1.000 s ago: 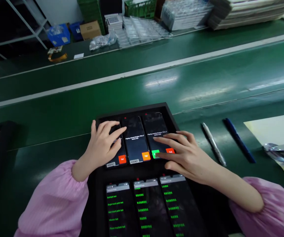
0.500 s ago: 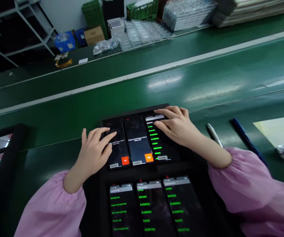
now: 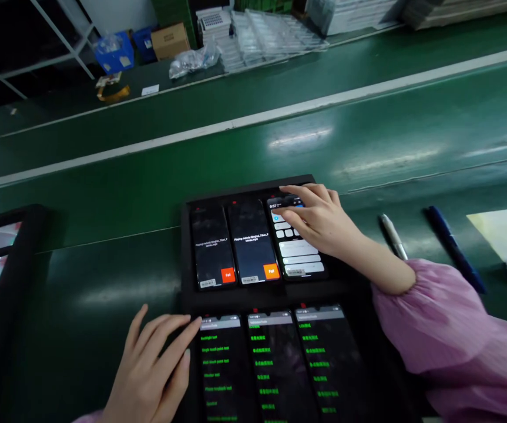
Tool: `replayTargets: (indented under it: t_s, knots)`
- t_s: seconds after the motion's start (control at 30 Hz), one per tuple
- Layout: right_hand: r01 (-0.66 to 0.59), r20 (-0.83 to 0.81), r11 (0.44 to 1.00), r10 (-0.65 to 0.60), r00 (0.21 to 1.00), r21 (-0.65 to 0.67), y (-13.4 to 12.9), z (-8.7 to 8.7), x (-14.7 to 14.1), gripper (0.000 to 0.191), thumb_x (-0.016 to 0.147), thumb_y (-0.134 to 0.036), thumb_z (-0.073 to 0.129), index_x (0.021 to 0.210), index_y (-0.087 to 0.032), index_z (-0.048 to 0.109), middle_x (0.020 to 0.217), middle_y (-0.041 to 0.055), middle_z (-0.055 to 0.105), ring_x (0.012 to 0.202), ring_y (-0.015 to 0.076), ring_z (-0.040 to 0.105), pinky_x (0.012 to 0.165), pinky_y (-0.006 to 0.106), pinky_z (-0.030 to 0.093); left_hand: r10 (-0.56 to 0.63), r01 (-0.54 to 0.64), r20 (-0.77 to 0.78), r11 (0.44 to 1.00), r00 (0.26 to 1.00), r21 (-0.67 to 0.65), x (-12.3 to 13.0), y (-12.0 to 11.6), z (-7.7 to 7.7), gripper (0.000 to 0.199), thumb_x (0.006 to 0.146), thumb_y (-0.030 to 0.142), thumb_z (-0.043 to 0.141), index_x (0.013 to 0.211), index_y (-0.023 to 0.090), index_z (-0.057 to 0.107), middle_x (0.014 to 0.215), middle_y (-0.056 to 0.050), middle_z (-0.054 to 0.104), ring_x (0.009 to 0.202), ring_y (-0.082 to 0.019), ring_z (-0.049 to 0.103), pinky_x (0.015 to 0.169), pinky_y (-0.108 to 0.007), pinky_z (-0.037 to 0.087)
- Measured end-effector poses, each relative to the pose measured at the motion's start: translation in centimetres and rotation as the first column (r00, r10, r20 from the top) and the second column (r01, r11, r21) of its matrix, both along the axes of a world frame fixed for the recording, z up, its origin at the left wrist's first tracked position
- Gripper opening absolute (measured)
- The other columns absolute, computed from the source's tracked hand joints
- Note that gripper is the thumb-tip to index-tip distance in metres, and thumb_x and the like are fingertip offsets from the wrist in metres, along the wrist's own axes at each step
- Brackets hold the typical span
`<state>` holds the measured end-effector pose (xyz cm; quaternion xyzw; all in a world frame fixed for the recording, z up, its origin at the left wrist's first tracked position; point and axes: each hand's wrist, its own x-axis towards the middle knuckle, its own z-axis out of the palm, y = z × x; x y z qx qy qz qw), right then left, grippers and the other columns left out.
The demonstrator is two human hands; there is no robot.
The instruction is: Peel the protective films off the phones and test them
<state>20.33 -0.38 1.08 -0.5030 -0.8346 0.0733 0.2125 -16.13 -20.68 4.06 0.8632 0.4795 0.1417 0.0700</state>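
Several smartphones lie in two rows in a black tray [image 3: 253, 298]. My right hand [image 3: 317, 217], fingers apart, rests over the top of the back-right phone [image 3: 301, 258], whose screen shows a pulled-down panel of white tiles. Beside it, the back-middle phone [image 3: 253, 226] and the back-left phone [image 3: 211, 229] show a "Playing melody" line and a Fail button. My left hand [image 3: 156, 358] is open with fingers spread, its index fingertip at the top left corner of the front-left phone [image 3: 220, 367]. Green text lists fill that screen, the front-middle phone [image 3: 273, 364] and the front-right phone [image 3: 323, 358].
A white pen [image 3: 393, 236] and a dark blue pen [image 3: 455, 249] lie right of the tray, near a pale sheet [image 3: 506, 232]. Another black tray [image 3: 10, 264] stands at left. Across the green bench are a blue bin [image 3: 114, 53], a cardboard box [image 3: 169, 41] and clear plastic trays [image 3: 271, 38].
My left hand has moved from the back-left phone down to the front-left one. Under my right hand, the back-right screen has switched from a green list to a panel of white tiles.
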Motion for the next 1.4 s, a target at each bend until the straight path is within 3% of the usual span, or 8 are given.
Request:
replayTargets:
  t_s: [0.17, 0.37, 0.6, 0.7, 0.83, 0.97, 1.23, 1.4]
  knots:
    - [0.027, 0.059, 0.999, -0.030, 0.998, 0.043, 0.1, -0.7, 0.0, 0.049, 0.112, -0.046, 0.040, 0.109, -0.026, 0.084, 0.146, 0.0100, 0.066, 0.133, 0.0404, 0.055, 0.101, 0.064, 0.049, 0.121, -0.121, -0.021, 0.993, 0.992, 0.005, 0.4, -3.4, -0.4, 0.050, 0.099, 0.012, 0.055, 0.148, 0.022, 0.061, 0.135, -0.011, 0.064, 0.121, -0.024, 0.061, 0.134, -0.052, 0.017]
    - [0.043, 0.027, 0.997, -0.045, 0.999, 0.067, -0.2, -1.1, -0.1, 0.055, 0.113, -0.051, 0.033, 0.115, -0.029, 0.083, 0.142, 0.0118, 0.068, 0.134, 0.0421, 0.053, 0.100, 0.067, 0.048, 0.234, -0.234, -0.068, 0.972, 0.970, 0.007, 2.7, -2.5, -1.2, 0.045, 0.105, 0.025, 0.052, 0.148, 0.026, 0.062, 0.145, -0.014, 0.059, 0.129, -0.030, 0.054, 0.129, -0.066, 0.015]
    - [0.036, 0.011, 0.999, -0.037, 0.999, 0.040, 0.3, -0.6, -0.8, 0.061, 0.113, -0.057, 0.031, 0.107, -0.023, 0.082, 0.142, 0.0138, 0.069, 0.132, 0.0408, 0.053, 0.098, 0.063, 0.044, 0.103, -0.101, 0.076, 0.994, 0.992, -0.032, 2.6, -3.1, -0.5, 0.028, 0.103, 0.026, 0.054, 0.118, 0.029, 0.078, 0.142, -0.007, 0.066, 0.135, -0.029, 0.052, 0.132, -0.065, 0.008]
    - [0.003, -0.011, 0.997, -0.003, 1.000, 0.073, -3.1, 1.1, -0.3, 0.057, 0.114, -0.052, 0.032, 0.104, -0.025, 0.081, 0.143, 0.0109, 0.068, 0.128, 0.0365, 0.055, 0.099, 0.058, 0.044, 0.049, -0.046, 0.149, 0.999, 0.988, -0.023, 3.1, -3.3, 0.1, 0.030, 0.102, 0.025, 0.055, 0.123, 0.027, 0.077, 0.135, -0.008, 0.069, 0.132, -0.026, 0.055, 0.133, -0.062, 0.008]
    - [-0.275, 0.007, 0.945, 0.279, 0.960, 0.179, -11.5, 3.0, 0.9, 0.049, 0.114, -0.043, 0.036, 0.099, -0.026, 0.080, 0.131, 0.0085, 0.074, 0.119, 0.0301, 0.062, 0.098, 0.051, 0.045, 0.029, -0.028, 0.112, 1.000, 0.993, -0.011, 5.5, -2.1, -0.4, 0.038, 0.102, 0.026, 0.053, 0.137, 0.023, 0.070, 0.140, -0.011, 0.067, 0.133, -0.028, 0.055, 0.133, -0.066, 0.008]
    - [-0.226, 0.245, 0.948, 0.170, 0.954, 0.225, -17.3, 2.0, 1.1, 0.046, 0.113, -0.047, 0.041, 0.119, -0.020, 0.078, 0.139, 0.0141, 0.071, 0.121, 0.0337, 0.062, 0.095, 0.052, 0.042, -0.011, 0.010, 0.014, 0.999, 1.000, 0.042, 8.5, 0.0, -1.6, 0.044, 0.103, 0.031, 0.051, 0.144, 0.022, 0.066, 0.146, -0.014, 0.065, 0.133, -0.034, 0.055, 0.128, -0.078, 0.009]
    - [-0.186, 0.065, 0.966, 0.177, 0.982, 0.177, -20.9, 1.2, 1.8, 0.039, 0.112, -0.041, 0.047, 0.111, -0.019, 0.078, 0.135, 0.0165, 0.072, 0.124, 0.0318, 0.061, 0.099, 0.050, 0.043, -0.122, 0.130, 0.070, 0.986, 0.990, -0.106, 7.5, -2.9, -0.3, 0.034, 0.102, 0.025, 0.052, 0.129, 0.028, 0.073, 0.140, -0.006, 0.068, 0.134, -0.032, 0.054, 0.130, -0.071, 0.007]
    - [-0.153, 0.078, 0.967, 0.140, 0.987, 0.205, -20.8, 1.0, 1.7, 0.039, 0.110, -0.046, 0.050, 0.114, -0.020, 0.078, 0.137, 0.0173, 0.070, 0.125, 0.0330, 0.062, 0.098, 0.051, 0.043, 0.121, -0.119, 0.049, 0.992, 0.992, -0.033, 2.7, -4.6, -0.1, 0.040, 0.104, 0.018, 0.052, 0.142, 0.025, 0.062, 0.134, -0.008, 0.069, 0.127, -0.026, 0.059, 0.130, -0.060, 0.019]
